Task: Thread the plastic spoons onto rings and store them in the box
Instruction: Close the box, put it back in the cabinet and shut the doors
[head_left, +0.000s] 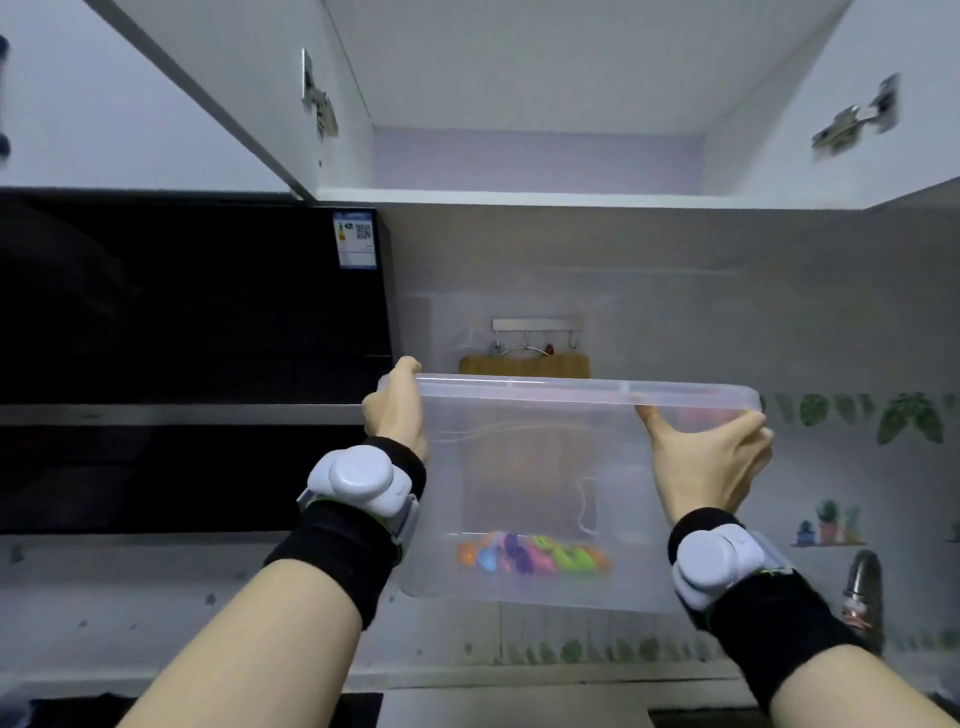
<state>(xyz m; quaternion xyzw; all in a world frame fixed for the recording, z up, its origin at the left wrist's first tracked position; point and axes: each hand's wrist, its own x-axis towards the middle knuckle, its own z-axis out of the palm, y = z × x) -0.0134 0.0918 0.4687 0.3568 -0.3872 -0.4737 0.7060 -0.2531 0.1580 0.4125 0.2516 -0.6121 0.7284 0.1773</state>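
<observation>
So nearest the camera, both forearms come up from below the box (524, 467), each with a black wristband and a white puck-shaped tracker strapped on. The left hand (393, 410) is wrapped around the box's left end, thumb hooked up over the rim corner, fingers hidden behind the wall. The right hand (714, 457) is clamped on the right end just under the lid lip, thumb pressed along the front, the rest curled round the side. Both are gripping the box, nothing loose.

The box itself is clear plastic with its lid (571, 391) on, held in the air in front of the person and tilted, so the colourful plastic spoons (530, 556) have slid into a heap at the bottom edge nearest the camera. I can't make out the rings through the cloudy wall.

Handling-wise, my guess is it's really light, mostly air with a handful of spoons, and the thin walls probably flex if squeezed. Smooth plastic can be slippy too, so holding at the two ends under the rim, like now, looks like the sensible grab. The load will shift and rattle if it tips.

Beyond the box, a wooden cutting board (524, 365) hangs from a hook rail on the wall right behind it. Left of the box is a black range hood (192, 301). Above the box, an open white cabinet (535, 104) looks empty, likely where it's headed.
</observation>
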